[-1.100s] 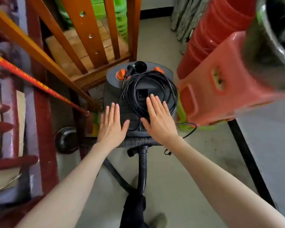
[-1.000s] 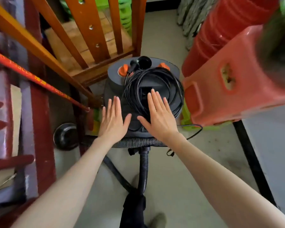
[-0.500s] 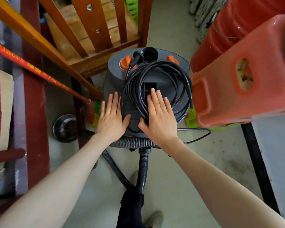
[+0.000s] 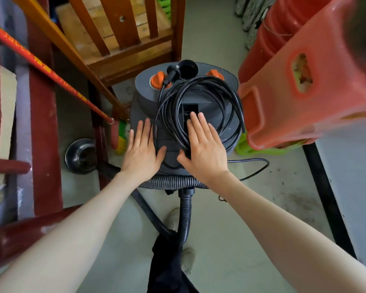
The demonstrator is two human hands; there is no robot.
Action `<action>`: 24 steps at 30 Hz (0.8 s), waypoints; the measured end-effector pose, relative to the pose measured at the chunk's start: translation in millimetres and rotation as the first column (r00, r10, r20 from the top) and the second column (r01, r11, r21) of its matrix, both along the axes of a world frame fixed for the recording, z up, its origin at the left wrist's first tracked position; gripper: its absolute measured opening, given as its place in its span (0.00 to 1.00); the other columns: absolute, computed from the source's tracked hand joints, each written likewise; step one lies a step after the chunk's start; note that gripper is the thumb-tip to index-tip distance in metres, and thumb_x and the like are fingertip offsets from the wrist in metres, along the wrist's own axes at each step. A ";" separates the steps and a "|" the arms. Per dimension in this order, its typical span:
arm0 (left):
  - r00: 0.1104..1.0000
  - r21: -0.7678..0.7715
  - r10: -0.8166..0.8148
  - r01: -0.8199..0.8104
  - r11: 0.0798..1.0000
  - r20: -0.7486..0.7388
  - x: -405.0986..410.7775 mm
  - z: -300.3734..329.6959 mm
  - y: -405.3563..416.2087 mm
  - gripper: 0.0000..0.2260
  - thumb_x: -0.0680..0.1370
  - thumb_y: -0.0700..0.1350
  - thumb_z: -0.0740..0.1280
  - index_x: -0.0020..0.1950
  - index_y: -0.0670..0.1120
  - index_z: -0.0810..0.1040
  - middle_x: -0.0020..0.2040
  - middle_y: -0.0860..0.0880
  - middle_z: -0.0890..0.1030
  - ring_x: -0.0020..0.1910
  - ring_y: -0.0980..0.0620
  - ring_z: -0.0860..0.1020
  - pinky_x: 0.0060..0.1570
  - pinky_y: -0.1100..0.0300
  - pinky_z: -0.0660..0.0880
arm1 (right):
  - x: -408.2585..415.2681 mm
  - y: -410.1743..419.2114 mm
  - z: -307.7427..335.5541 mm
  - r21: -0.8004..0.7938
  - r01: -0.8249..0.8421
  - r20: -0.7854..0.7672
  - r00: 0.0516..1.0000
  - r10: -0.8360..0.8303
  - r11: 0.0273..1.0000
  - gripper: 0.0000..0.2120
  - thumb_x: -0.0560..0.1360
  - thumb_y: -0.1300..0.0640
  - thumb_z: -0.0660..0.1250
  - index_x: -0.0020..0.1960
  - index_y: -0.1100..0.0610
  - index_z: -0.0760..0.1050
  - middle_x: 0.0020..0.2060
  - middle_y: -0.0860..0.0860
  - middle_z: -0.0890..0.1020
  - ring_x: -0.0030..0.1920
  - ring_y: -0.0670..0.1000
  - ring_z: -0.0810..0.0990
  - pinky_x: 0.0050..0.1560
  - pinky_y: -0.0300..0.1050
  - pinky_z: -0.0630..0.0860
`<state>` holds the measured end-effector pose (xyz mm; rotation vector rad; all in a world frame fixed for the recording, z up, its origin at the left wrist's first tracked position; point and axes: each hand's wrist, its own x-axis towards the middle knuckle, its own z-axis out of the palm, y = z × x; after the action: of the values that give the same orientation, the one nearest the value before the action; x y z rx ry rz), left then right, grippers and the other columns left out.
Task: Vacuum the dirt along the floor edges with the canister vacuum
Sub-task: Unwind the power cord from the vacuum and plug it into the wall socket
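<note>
Both flat, unclenched hands, left hand (image 4: 141, 152) and right hand (image 4: 203, 149), have crept forward onto the dark grey canister vacuum (image 4: 211, 115), gripping nothing, likely to free its coiled black cord (image 4: 224, 96).

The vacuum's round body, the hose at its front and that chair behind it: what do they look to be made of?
Vacuum body: probably moulded plastic, matte dark grey, with smooth rounded edges.
Hose: likely flexible plastic or rubber, black, closely ribbed.
Chair: wood, with visible grain on the seat and orange-brown varnished slats.
</note>
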<state>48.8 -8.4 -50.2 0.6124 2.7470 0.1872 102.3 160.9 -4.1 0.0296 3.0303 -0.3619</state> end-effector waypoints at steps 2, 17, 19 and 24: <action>1.000 0.004 -0.010 0.010 1.000 0.014 13.2 1.2 -4.9 0.32 0.81 0.56 0.50 0.78 0.39 0.42 0.78 0.41 0.42 0.77 0.45 0.40 0.74 0.49 0.38 | 14.5 -4.8 2.4 -0.008 0.004 0.004 1.000 -0.004 1.000 0.35 0.74 0.51 0.65 0.75 0.67 0.62 0.77 0.60 0.59 0.79 0.58 0.54 0.77 0.52 0.51; 0.974 -0.049 -0.216 0.219 0.974 0.063 90.3 5.7 -42.5 0.33 0.80 0.57 0.48 0.77 0.39 0.40 0.78 0.41 0.39 0.76 0.44 0.37 0.72 0.49 0.35 | 121.3 -53.7 14.0 -0.043 0.188 0.009 0.982 -0.188 0.981 0.34 0.69 0.55 0.71 0.70 0.70 0.69 0.73 0.63 0.67 0.75 0.62 0.63 0.74 0.56 0.61; 0.964 -0.039 -0.257 0.259 0.965 0.062 98.8 4.7 -47.1 0.33 0.80 0.58 0.47 0.77 0.40 0.40 0.78 0.41 0.39 0.76 0.44 0.37 0.72 0.50 0.34 | 136.0 -61.5 13.4 -0.039 0.232 -0.003 0.973 -0.232 0.972 0.34 0.68 0.55 0.72 0.69 0.70 0.70 0.72 0.63 0.68 0.74 0.63 0.64 0.74 0.57 0.62; 0.934 -0.011 -0.350 0.351 0.936 0.069 124.3 2.9 -55.0 0.33 0.80 0.58 0.48 0.77 0.40 0.41 0.78 0.41 0.39 0.76 0.44 0.37 0.73 0.49 0.36 | 175.6 -78.8 12.1 -0.004 0.333 0.013 0.943 -0.333 0.943 0.34 0.68 0.54 0.71 0.69 0.70 0.70 0.73 0.63 0.68 0.75 0.62 0.63 0.74 0.55 0.60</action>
<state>173.1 -63.5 -47.3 1.0550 2.5191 0.0885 277.9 82.1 8.0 0.5481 3.0061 -0.3918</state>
